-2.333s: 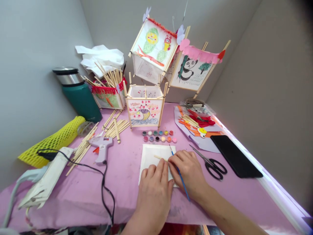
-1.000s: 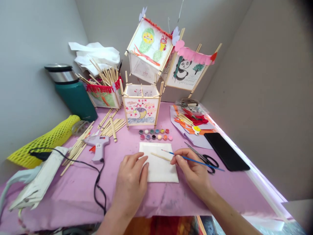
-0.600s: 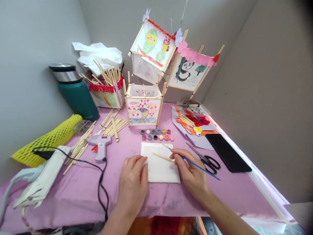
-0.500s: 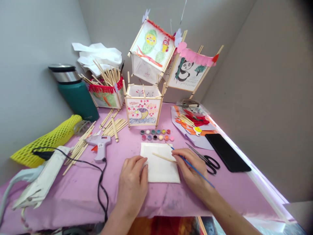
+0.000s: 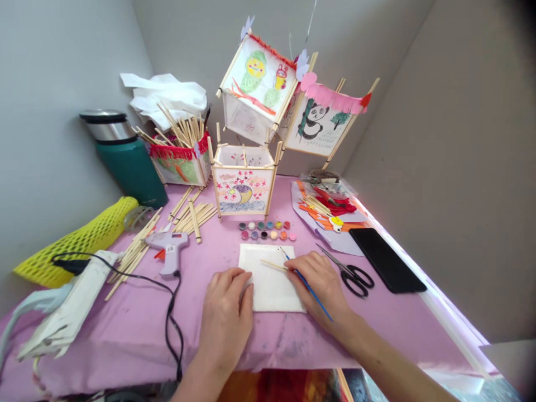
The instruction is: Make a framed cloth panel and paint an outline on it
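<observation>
A white square of folded paper towel or cloth (image 5: 272, 290) lies flat on the table in front of me. My left hand (image 5: 228, 301) rests at its left edge, fingers lightly bent, thumb apart from the index finger, holding nothing. In my right hand (image 5: 316, 279) is a slim blue paintbrush (image 5: 312, 293), its tip pointing away over the white square. Across the square lies a thin wooden stick (image 5: 273, 264), its right end at my right fingertips; whether they pinch it, I cannot tell. Just beyond the square sit two rows of small paint pots (image 5: 273, 235).
Scissors (image 5: 354, 276) and a black phone (image 5: 385, 259) lie to the right. A glue gun (image 5: 171, 248) with its cable, loose sticks (image 5: 196, 220) and a power strip (image 5: 69, 312) are on the left. Behind stand a decorated paper lantern (image 5: 243, 190) and a green bottle (image 5: 129, 167).
My right hand has shifted left over the white square, and the paintbrush now stands at a steeper slant. My left hand stays in place.
</observation>
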Demonstrator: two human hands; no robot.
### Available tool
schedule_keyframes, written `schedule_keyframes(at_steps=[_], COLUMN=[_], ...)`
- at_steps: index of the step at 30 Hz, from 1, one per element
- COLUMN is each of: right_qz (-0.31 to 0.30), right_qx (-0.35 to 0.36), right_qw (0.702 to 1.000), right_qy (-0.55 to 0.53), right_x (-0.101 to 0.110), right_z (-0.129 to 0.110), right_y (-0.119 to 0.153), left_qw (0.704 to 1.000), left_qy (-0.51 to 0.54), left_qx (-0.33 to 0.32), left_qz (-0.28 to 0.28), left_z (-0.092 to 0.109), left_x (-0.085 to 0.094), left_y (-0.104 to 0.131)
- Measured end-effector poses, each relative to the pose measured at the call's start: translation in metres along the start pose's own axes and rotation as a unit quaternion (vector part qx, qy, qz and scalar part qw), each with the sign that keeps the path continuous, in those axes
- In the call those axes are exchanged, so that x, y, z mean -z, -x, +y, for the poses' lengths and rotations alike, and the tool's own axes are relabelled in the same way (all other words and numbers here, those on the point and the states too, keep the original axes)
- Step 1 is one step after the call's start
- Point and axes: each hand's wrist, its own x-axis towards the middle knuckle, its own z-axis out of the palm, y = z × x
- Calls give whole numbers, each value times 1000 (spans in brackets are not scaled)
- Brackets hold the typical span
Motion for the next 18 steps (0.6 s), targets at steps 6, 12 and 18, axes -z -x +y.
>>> schedule_keyframes(at_steps=[6, 12, 18], right_qz=[11, -4, -7], right_qx=[17, 19, 23], right_qw=[999, 999, 998], right_qy=[30, 47, 60], right_x=[1, -7, -7], right_z=[4, 6, 7], right_y=[-7, -7, -8], left_qw=[1000, 1000, 1000], left_qy=[-3, -6, -10], left_qx=[-3, -8, -10], left_qz=[-2, -1, 1], left_z=[0, 0, -1], left_x=[0, -2, -1], left_y=[0, 0, 0])
